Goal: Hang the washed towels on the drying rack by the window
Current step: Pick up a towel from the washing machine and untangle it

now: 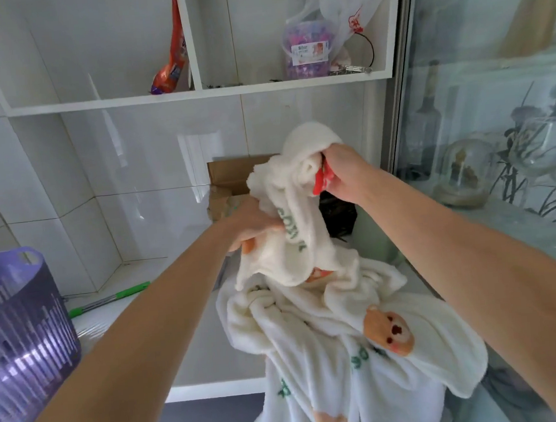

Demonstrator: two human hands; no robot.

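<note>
Clutching the bunched towel (pixel 284 260): left hand (pixel 254 224) grips near, right hand (pixel 345 172) pinches the far end. Find an edge, spread it flat.

The towel (pixel 300 242) is held between the left hand (pixel 251 223) and, higher, the right hand (pixel 345 172). A cardboard box (pixel 230 174) sits behind it, a basket (pixel 20 331) far left. On the shelf (pixel 128 102) above, a bag (pixel 172 69) stands left of a tub (pixel 307 52).
</note>
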